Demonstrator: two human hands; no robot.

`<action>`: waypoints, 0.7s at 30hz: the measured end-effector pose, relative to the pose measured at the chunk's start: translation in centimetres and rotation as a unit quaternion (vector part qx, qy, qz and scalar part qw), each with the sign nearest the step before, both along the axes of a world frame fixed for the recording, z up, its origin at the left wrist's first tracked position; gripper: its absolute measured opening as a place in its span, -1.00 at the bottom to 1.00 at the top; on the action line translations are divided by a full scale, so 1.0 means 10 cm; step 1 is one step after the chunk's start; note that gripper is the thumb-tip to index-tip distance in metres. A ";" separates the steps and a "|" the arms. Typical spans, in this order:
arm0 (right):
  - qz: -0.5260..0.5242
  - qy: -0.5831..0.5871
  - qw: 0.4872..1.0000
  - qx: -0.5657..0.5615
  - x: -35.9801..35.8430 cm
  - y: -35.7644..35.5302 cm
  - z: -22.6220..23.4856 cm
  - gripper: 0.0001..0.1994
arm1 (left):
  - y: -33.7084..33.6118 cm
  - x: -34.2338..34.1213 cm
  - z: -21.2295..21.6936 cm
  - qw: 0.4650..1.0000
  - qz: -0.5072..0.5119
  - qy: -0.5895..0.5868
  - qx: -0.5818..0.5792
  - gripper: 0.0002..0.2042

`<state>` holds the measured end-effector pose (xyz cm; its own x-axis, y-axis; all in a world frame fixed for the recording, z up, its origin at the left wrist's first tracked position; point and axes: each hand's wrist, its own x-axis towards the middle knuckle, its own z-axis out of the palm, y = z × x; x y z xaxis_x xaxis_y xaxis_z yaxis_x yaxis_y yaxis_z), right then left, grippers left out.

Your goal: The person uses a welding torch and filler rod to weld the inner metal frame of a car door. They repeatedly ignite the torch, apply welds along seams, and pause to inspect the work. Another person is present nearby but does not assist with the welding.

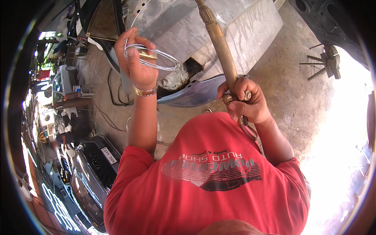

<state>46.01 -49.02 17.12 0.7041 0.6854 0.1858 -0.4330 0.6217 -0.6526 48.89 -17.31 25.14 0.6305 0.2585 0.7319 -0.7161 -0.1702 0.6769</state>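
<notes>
My left hand (143, 70) is raised with its fingers curled around a coil of thin silvery wire (161, 68). One end of the wire runs up past the fingertips toward the car panel. A small brass-coloured object (148, 55) also lies in that palm, its kind unclear behind the loops. Lower down on the right, my right hand (252, 103) grips a brass gas torch (223, 51) around its base, fingers at the valve knobs (247, 95). Hoses (246, 127) leave the torch below the hand. The torch tip is outside the picture.
Grey metal car bodywork (250, 35) fills the space ahead, with a curved blue-grey panel (199, 92) below it. A metal stand (329, 62) is at the right. Cables (111, 92) lie on the concrete floor at left. A dark car (96, 168) stands at the lower left.
</notes>
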 end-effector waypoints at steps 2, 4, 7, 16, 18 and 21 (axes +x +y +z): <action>0.001 -0.003 1.000 0.000 0.00 0.00 0.00 -0.68 | 0.00 0.00 0.00 1.000 0.000 -0.002 -0.002 -0.51; 0.001 -0.001 1.000 0.000 0.00 0.00 0.00 -0.68 | 0.01 0.01 0.00 1.000 0.001 -0.003 -0.001 -0.51; 0.003 0.005 1.000 0.001 0.00 0.00 -0.01 -0.68 | 0.01 0.01 0.00 1.000 0.002 -0.005 0.001 -0.51; 0.001 0.003 1.000 0.003 -0.01 0.00 -0.01 -0.69 | 0.02 0.00 0.00 1.000 0.001 -0.009 0.000 -0.52; 0.000 0.002 1.000 0.002 -0.01 0.00 -0.01 -0.69 | 0.02 0.00 0.00 1.000 -0.002 -0.007 -0.003 -0.52; -0.003 0.000 1.000 0.000 -0.02 -0.01 -0.01 -0.69 | 0.01 0.00 0.00 1.000 -0.003 -0.008 -0.005 -0.53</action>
